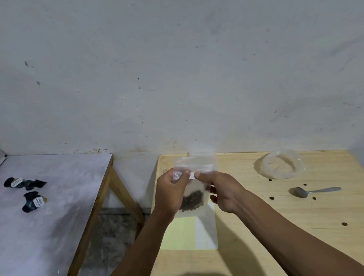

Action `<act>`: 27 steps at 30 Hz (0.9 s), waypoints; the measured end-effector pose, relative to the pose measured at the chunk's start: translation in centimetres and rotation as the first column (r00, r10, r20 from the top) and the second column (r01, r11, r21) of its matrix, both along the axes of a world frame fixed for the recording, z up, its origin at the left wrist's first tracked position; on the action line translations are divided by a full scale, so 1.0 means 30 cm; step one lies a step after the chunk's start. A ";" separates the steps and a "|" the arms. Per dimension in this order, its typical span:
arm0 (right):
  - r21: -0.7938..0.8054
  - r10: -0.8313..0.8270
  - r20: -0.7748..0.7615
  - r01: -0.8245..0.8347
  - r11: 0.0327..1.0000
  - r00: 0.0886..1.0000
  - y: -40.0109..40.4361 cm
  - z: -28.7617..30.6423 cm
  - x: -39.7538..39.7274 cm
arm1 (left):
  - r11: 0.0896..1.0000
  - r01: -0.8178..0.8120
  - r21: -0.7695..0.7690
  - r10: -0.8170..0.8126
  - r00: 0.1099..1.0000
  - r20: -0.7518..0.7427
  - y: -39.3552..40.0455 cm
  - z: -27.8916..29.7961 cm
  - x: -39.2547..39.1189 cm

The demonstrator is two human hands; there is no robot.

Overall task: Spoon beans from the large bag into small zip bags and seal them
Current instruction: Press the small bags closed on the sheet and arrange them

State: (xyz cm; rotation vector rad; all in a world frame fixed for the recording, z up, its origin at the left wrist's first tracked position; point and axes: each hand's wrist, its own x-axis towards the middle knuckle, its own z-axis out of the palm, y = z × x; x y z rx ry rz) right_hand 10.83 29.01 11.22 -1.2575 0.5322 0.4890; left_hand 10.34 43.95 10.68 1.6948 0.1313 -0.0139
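A small clear zip bag [198, 163] hangs upright above the wooden table [277, 229], with dark beans [192, 201] piled in its bottom. My left hand [171, 193] pinches the bag's zip strip from the left. My right hand [222, 191] pinches the same strip just to the right of it, thumb tips nearly meeting. A metal spoon [314, 191] lies on the table to the right, bowl toward the left. A crumpled clear plastic bag [280, 164] sits at the back right; I see no beans in it.
Flat clear bags over a pale yellow sheet [187, 234] lie on the table under my hands. A few loose beans [272, 198] are scattered near the spoon. A grey-topped table [41, 244] on the left holds several small dark packets [33, 201]. A wall stands behind.
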 end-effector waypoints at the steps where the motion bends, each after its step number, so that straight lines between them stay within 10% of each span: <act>1: 0.001 0.007 -0.001 -0.007 1.000 1.000 -0.010 -0.013 0.003 | 1.000 -0.019 -0.009 0.019 1.000 -0.023 -0.005 -0.006 0.002; 12: -0.164 0.204 0.039 -0.195 0.967 0.978 -0.148 -0.146 -0.057 | 0.999 -0.036 -0.032 0.029 0.979 -0.204 -0.068 -0.117 0.073; 20: -0.184 -0.147 0.017 0.148 0.972 0.989 -0.226 -0.238 -0.017 | 0.977 0.187 0.105 -0.129 0.905 -0.406 -0.114 -0.249 0.101; 27: -0.396 -0.050 0.062 0.070 0.916 0.997 -0.229 -0.299 0.078 | 0.908 0.235 0.346 -0.106 0.929 -0.354 -0.153 -0.275 0.183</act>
